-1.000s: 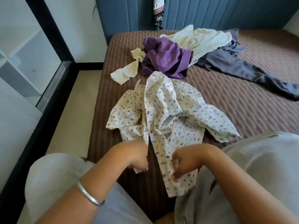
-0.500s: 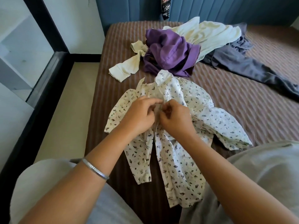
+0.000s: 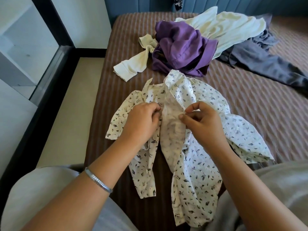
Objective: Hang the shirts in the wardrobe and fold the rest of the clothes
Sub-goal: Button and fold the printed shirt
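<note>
A white shirt with a dark leaf print (image 3: pixel 191 177) lies spread on the brown striped bed (image 3: pixel 260 114), collar away from me and its front open. My left hand (image 3: pixel 141 120) grips the left front edge near the chest. My right hand (image 3: pixel 201 120) pinches the right front edge between thumb and forefinger, and that edge is turned over so the pale inside shows. Behind the shirt lie a crumpled purple garment (image 3: pixel 181 47), a cream garment (image 3: pixel 223 29) with one sleeve stretched left, and a dark grey garment (image 3: pixel 266 64).
The bed's left edge borders a beige floor strip (image 3: pixel 70 104) and a black-framed glass panel (image 3: pixel 48 67). A blue padded headboard (image 3: pixel 233 4) stands at the back with a dark patterned cloth (image 3: pixel 178 4) hanging on it. My grey-clad knees fill the bottom corners.
Both hands rose from the shirt's lower hem to its chest. They have since drawn slightly apart, and the right front edge has been turned outward.
</note>
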Available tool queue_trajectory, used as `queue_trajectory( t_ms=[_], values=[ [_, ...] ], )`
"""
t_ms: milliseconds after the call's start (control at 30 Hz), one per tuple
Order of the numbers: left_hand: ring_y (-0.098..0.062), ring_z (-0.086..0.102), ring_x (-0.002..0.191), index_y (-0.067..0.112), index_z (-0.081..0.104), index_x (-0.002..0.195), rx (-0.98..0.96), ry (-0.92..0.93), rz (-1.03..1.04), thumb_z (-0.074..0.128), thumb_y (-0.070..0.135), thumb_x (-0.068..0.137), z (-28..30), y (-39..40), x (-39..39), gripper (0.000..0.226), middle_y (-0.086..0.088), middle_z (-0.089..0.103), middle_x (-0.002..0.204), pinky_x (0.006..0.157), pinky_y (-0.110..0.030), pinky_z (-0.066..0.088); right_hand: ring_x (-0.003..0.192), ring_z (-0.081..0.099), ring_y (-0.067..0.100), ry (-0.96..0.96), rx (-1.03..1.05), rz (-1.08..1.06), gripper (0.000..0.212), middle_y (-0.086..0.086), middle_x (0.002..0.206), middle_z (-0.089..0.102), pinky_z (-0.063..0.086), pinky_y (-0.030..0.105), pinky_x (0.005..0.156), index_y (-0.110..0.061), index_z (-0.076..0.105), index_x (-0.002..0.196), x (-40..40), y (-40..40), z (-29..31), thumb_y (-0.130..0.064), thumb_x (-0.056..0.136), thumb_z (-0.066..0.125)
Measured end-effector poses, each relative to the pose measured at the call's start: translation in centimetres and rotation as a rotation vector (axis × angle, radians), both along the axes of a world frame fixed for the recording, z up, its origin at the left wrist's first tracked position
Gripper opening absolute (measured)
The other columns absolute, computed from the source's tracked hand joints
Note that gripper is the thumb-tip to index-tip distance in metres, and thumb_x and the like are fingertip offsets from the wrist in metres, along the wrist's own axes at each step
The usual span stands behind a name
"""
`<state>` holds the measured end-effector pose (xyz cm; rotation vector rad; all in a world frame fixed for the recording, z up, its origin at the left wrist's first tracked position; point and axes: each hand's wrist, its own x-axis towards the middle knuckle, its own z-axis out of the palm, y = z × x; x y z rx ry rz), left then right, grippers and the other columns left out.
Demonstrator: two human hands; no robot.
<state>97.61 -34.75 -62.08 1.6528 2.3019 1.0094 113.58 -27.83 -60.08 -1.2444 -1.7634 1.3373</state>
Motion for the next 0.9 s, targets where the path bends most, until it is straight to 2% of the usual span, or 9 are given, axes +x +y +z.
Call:
queue_trajectory(
  t_ms=[167,233,367,433,500,633,700,800,900],
  values=[
    [-0.011,0.057,0.067,0.013,0.069,0.083,-0.042,0.011,-0.05,0.064,0.008,0.083,0.6,-0.1,0.5,0.007,0.002,0.061,0.079,0.06,-0.031,0.052,0.073,0.067,0.035,0.025,-0.011,-0.029,0.018,0.008,0.076,0.068,0.055,0.043,0.063,-0.016,0.061,0.079,0.6,0.0,0.4,-0.01,0.079,0.078],
    [-0.006,0.055,0.057,0.014,0.066,0.076,-0.013,-0.088,-0.104,0.065,0.007,0.081,1.9,-0.7,0.4,0.009,0.006,0.061,0.068,0.053,-0.022,0.048,0.064,0.064,0.031,0.014,0.005,-0.034,0.019,0.004,0.076,0.067,0.052,0.035,0.056,-0.016,0.06,0.076,0.7,0.1,0.4,-0.01,0.079,0.078],
    [-0.012,0.059,0.058,0.012,0.067,0.072,0.007,-0.428,-0.235,0.068,-0.001,0.078,4.6,-2.6,0.2,0.014,-0.001,0.065,0.066,0.055,-0.025,0.051,0.061,0.06,0.01,-0.006,0.029,-0.009,0.014,-0.001,0.072,0.069,0.048,0.018,0.053,-0.016,0.065,0.078,0.9,0.2,0.7,-0.005,0.082,0.073],
    [-0.016,0.059,0.06,0.013,0.07,0.076,-0.063,-0.528,-0.285,0.07,0.0,0.078,4.9,-3.1,0.3,0.013,-0.002,0.067,0.07,0.058,-0.026,0.051,0.059,0.058,0.007,-0.001,0.01,0.03,0.021,-0.007,0.068,0.069,0.047,0.017,0.053,-0.018,0.07,0.078,0.9,0.0,1.1,0.002,0.083,0.069],
    [-0.013,0.055,0.058,0.018,0.073,0.087,-0.184,-0.503,-0.32,0.069,0.003,0.081,4.4,-3.3,0.3,0.017,0.001,0.065,0.069,0.057,-0.023,0.048,0.054,0.051,0.014,-0.014,-0.021,0.076,0.033,-0.011,0.069,0.07,0.042,0.023,0.05,-0.023,0.073,0.081,0.9,-0.3,1.4,0.008,0.082,0.063],
    [-0.003,0.05,0.05,0.027,0.065,0.116,-0.288,-0.331,-0.275,0.063,0.006,0.084,3.3,-2.8,0.1,0.038,0.007,0.061,0.067,0.053,-0.015,0.041,0.041,0.027,0.015,-0.116,-0.054,0.166,0.051,0.01,0.052,0.044,0.026,0.021,0.041,-0.036,0.073,0.094,1.4,-1.2,2.2,0.009,0.077,0.056],
    [-0.002,0.053,0.052,0.028,0.062,0.114,-0.282,-0.324,-0.239,0.064,0.007,0.083,3.2,-2.4,0.1,0.037,0.006,0.064,0.069,0.055,-0.013,0.042,0.044,0.035,0.017,-0.16,-0.03,0.211,0.047,0.011,0.053,0.048,0.031,0.022,0.042,-0.036,0.073,0.097,1.5,-1.6,2.3,0.006,0.079,0.061],
    [0.0,0.05,0.05,0.022,0.064,0.093,-0.274,-0.366,-0.206,0.065,0.006,0.082,3.3,-2.2,0.2,0.02,0.006,0.064,0.066,0.054,-0.013,0.04,0.049,0.047,0.008,-0.183,0.073,0.174,0.018,-0.007,0.059,0.063,0.04,0.019,0.049,-0.029,0.076,0.091,1.5,-2.1,1.9,-0.013,0.086,0.07],
    [0.003,0.049,0.048,0.023,0.071,0.08,-0.244,-0.446,-0.169,0.068,0.006,0.08,3.3,-2.1,0.5,0.017,0.014,0.061,0.06,0.051,-0.012,0.04,0.043,0.047,0.007,-0.173,0.119,0.098,0.015,-0.005,0.057,0.065,0.037,0.015,0.043,-0.022,0.075,0.086,1.7,-2.1,1.7,-0.009,0.088,0.067]
  ],
)
